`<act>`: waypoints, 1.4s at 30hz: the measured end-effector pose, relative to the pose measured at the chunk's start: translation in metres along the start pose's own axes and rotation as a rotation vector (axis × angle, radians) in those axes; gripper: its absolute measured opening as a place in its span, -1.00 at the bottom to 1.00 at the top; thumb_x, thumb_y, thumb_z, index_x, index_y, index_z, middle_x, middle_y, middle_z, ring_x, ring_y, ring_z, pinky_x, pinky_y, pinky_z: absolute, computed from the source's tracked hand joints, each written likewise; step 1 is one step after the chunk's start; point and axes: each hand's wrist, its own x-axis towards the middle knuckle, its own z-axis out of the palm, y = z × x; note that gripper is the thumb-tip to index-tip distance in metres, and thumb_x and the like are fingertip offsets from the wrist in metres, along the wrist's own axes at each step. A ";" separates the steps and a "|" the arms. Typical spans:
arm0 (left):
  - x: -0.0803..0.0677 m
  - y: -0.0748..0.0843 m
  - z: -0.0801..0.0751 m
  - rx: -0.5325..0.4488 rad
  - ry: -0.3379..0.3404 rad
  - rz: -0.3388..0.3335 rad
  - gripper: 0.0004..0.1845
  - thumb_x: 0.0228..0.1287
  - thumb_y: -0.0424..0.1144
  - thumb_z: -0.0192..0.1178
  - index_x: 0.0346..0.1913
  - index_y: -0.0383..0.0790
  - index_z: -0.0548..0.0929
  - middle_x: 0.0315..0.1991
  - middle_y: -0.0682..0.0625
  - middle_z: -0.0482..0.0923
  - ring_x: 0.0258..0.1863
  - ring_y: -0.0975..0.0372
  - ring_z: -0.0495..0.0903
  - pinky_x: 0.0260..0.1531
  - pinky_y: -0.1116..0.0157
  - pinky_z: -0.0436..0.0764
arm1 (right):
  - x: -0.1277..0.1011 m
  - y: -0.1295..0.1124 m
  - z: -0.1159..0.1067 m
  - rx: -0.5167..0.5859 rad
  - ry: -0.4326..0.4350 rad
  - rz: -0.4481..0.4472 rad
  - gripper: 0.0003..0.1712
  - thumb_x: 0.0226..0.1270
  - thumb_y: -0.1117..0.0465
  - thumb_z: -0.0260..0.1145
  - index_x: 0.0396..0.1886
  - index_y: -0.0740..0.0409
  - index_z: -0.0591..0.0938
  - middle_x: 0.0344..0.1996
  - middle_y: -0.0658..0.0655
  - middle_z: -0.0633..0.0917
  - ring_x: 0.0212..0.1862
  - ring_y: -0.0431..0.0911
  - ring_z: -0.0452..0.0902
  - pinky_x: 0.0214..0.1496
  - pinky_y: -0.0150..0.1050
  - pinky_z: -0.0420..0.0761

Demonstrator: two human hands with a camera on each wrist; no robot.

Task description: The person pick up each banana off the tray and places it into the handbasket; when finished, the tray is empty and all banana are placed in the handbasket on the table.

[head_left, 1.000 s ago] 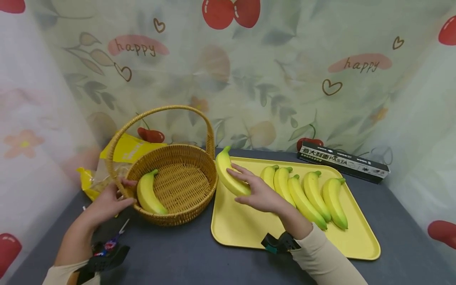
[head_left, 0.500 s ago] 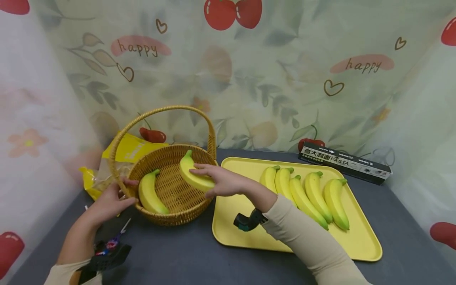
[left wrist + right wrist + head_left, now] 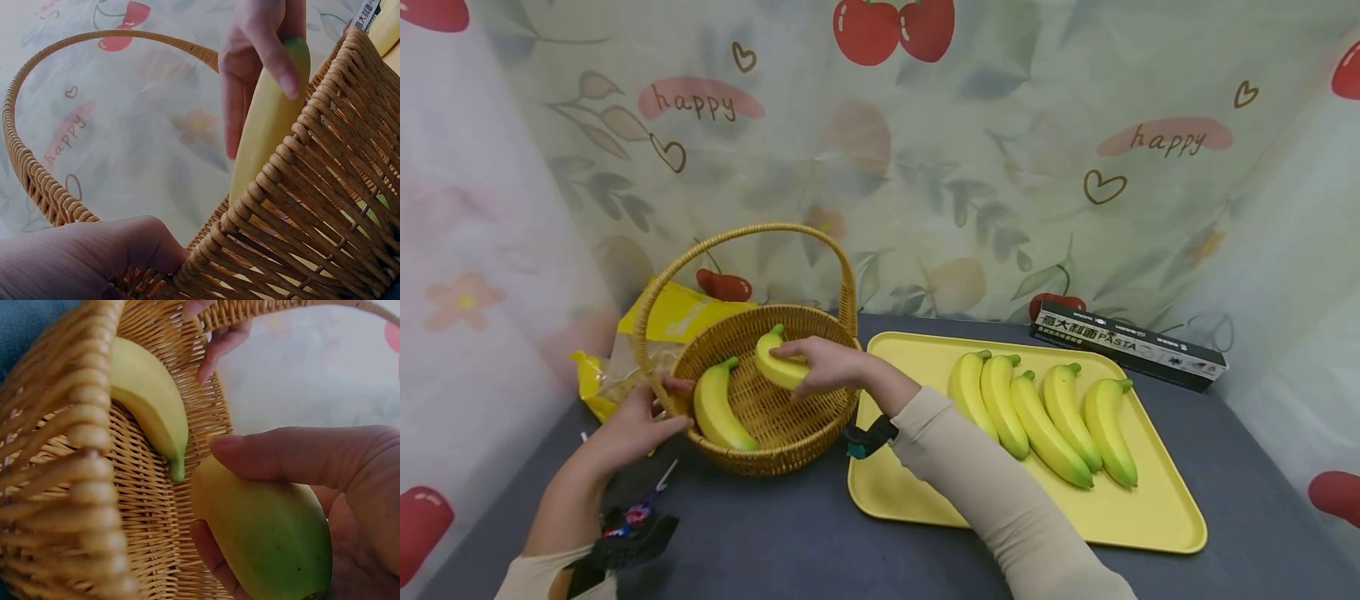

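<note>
**Lowering a second banana into the wicker basket**

Starting at the left, a yellow bag [image 3: 647,333] lay behind the basket [image 3: 820,417] on the dark table [image 3: 775,542]. The left hand [image 3: 632,425] rested against the basket's near-left rim, fingers curled over the weave and steadying it. Inside, along that left wall, one banana [image 3: 718,412] lay on its side, its green tip toward the basket's middle in the right wrist view [image 3: 177,469].

Over the basket's centre, the right hand [image 3: 823,367] held the carried banana [image 3: 775,367], thumb on top and fingers wrapped beneath [image 3: 212,550], so it hung above the woven floor, just beside the resting fruit but not touching it.

To place it well, the person would probably have done best to lower it until it met the floor, lay it parallel to the first banana, and only then loosen the fingers, keeping the left hand firm on the rim so the basket did not slide.

Further right, the yellow tray [image 3: 925,508] held five bananas [image 3: 1045,425] in a row, and a black pasta box [image 3: 1131,342] lay behind it.
</note>
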 end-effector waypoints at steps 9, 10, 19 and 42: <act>0.000 0.001 -0.001 -0.020 -0.004 -0.001 -0.56 0.23 -0.38 0.14 0.10 -0.54 0.32 0.11 -0.47 0.36 0.21 -0.36 0.22 0.10 -0.31 0.25 | 0.021 -0.007 0.009 0.030 -0.072 0.038 -0.18 0.12 0.33 0.35 0.39 0.07 0.25 0.37 0.04 0.30 -0.07 -0.21 0.29 -0.12 -0.47 0.33; 0.000 0.001 -0.001 -0.021 -0.004 -0.002 -0.56 0.24 -0.38 0.14 0.10 -0.54 0.32 0.11 -0.47 0.36 0.21 -0.37 0.21 0.10 -0.31 0.25 | 0.023 -0.008 0.010 0.029 -0.079 0.036 -0.18 0.12 0.32 0.35 0.39 0.07 0.25 0.37 0.04 0.30 0.00 -0.23 0.29 -0.07 -0.48 0.33; 0.000 0.001 0.000 -0.024 0.000 -0.004 -0.56 0.23 -0.39 0.15 0.11 -0.54 0.32 0.11 -0.46 0.36 0.21 -0.36 0.22 0.11 -0.30 0.27 | 0.040 -0.011 0.024 0.085 -0.091 0.092 -0.15 0.09 0.26 0.41 0.39 0.07 0.26 0.40 0.04 0.26 0.42 -0.16 0.07 0.34 -0.38 0.25; 0.000 0.002 0.001 -0.025 -0.002 -0.011 -0.54 0.21 -0.41 0.16 0.11 -0.55 0.31 0.12 -0.47 0.35 0.23 -0.32 0.21 0.12 -0.34 0.20 | 0.015 -0.002 0.013 0.416 -0.131 0.173 -0.17 0.29 0.18 0.25 0.46 0.09 0.06 0.45 0.11 0.11 0.40 -0.03 0.15 0.23 -0.09 0.48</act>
